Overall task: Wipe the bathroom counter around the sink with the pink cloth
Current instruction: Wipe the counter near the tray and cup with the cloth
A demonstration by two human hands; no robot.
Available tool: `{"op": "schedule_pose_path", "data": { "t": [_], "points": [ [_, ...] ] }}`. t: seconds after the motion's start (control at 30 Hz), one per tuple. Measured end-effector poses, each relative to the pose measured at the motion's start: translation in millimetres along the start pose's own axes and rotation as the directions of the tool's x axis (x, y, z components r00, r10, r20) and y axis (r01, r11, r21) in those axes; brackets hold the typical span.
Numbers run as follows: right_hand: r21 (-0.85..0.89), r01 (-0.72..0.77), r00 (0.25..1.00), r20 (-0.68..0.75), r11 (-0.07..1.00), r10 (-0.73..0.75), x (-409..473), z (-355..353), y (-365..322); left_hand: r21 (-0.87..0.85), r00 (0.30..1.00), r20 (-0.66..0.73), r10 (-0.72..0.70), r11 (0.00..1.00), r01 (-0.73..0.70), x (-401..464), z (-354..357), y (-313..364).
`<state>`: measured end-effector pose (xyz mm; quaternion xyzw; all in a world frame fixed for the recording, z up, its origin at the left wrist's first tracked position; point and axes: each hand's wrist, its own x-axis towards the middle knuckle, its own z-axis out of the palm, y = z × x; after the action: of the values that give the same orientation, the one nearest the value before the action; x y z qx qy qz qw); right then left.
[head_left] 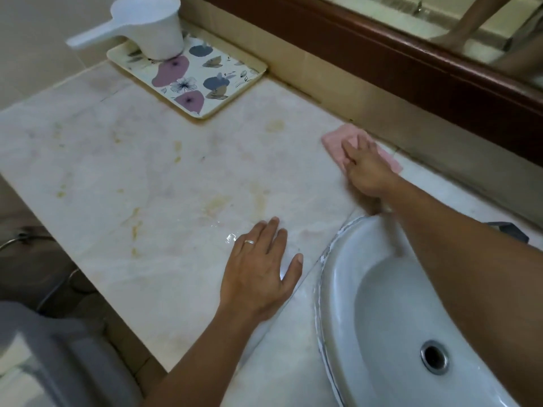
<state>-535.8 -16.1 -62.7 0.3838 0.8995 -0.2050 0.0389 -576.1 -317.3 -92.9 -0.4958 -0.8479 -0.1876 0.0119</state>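
Right hand [365,168]: fingers straight, pressed flat on the flat pink cloth [346,142], which lies on the pale stained marble counter [152,177] near the back wall. Just nearer than that hand: rim of the white oval ceramic sink [338,289]. Left hand [260,271]: palm down, fingers spread, resting on the counter beside the sink, holding nothing. Far left of the cloth: flower-printed cream tray [205,83] bearing a white plastic handled scoop [147,27].

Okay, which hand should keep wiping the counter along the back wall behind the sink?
The right hand. It already presses the pink cloth flat on the counter by the back wall. The left hand lies flat and empty near the sink rim, away from the cloth.
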Motion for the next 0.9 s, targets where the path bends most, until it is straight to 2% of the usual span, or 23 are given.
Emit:
{"op": "schedule_pose_path", "data": {
  "t": [0.07, 0.13, 0.2, 0.23, 0.3, 0.33, 0.4, 0.43, 0.47, 0.53, 0.6, 0.63, 0.7, 0.77, 0.8, 0.83, 0.9],
  "points": [
    [-0.081, 0.064, 0.998, 0.014, 0.995, -0.063, 10, 21, -46, 0.008, 1.0, 0.003, 0.006, 1.0, -0.006, 0, 1, -1],
    [-0.072, 0.287, 0.956, 0.079, 0.955, -0.281, -9, 43, -85, 0.006, 1.0, 0.005, 0.003, 1.0, -0.003, -1, 1, -2],
    [-0.027, 0.425, 0.901, 0.112, 0.905, -0.419, -32, 49, -78, -0.021, 1.0, 0.009, 0.016, 1.0, -0.016, -2, 0, -3],
    [-0.007, 0.444, 0.891, 0.106, 0.896, -0.441, -37, 43, -60, -0.034, 0.999, 0.01, 0.033, 0.999, -0.032, -3, -1, -4],
    [-0.035, 0.341, 0.939, 0.059, 0.939, -0.339, -26, 25, -20, -0.017, 0.997, 0.024, 0.078, 0.997, -0.078, -6, -5, -12],
    [-0.057, 0.215, 0.977, 0.008, 0.975, -0.215, -14, 17, -6, 0.002, 0.995, 0.038, 0.09, 0.996, -0.09, -10, -7, -18],
    [-0.084, -0.005, 0.998, -0.064, 0.996, 0.0, 16, 16, -11, 0.054, 0.995, 0.059, 0.075, 0.995, -0.078, -17, -12, -32],
    [-0.102, -0.029, 0.997, -0.078, 0.994, 0.021, 25, 22, -30, 0.076, 0.995, 0.073, 0.069, 0.994, -0.074, -19, -12, -36],
    [-0.12, 0.015, 0.998, -0.056, 0.993, -0.022, 25, 31, -54, 0.085, 0.994, 0.087, 0.067, 0.994, -0.075, -21, -11, -38],
    [-0.116, 0.23, 0.973, 0.044, 0.966, -0.226, 10, 48, -91, 0.085, 0.99, 0.113, 0.081, 0.992, -0.091, -23, -11, -37],
    [-0.085, 0.406, 0.91, 0.125, 0.91, -0.394, -11, 45, -85, 0.067, 0.987, 0.129, 0.091, 0.993, -0.1, -21, -10, -34],
    [-0.071, 0.442, 0.892, 0.143, 0.894, -0.429, -16, 38, -70, 0.061, 0.988, 0.132, 0.084, 0.994, -0.093, -21, -11, -34],
    [-0.117, 0.349, 0.935, 0.11, 0.93, -0.337, -6, 21, -31, 0.058, 0.987, 0.144, 0.073, 0.995, -0.082, -23, -12, -36],
    [-0.13, 0.088, 0.996, 0.01, 0.988, -0.088, 28, 8, -13, 0.054, 0.986, 0.157, 0.061, 0.996, -0.07, -21, -12, -35],
    [-0.111, -0.015, 0.999, -0.038, 0.994, 0.011, 46, 9, -21, 0.055, 0.984, 0.171, 0.058, 0.996, -0.068, -20, -12, -34],
    [-0.107, -0.047, 0.997, -0.072, 0.993, 0.04, 59, 15, -41, 0.055, 0.982, 0.18, 0.056, 0.996, -0.067, -19, -12, -34],
    [-0.14, 0.08, 0.995, -0.049, 0.987, -0.088, 63, 34, -94, 0.05, 0.983, 0.177, 0.052, 0.997, -0.062, -19, -11, -34]
  ]
}}
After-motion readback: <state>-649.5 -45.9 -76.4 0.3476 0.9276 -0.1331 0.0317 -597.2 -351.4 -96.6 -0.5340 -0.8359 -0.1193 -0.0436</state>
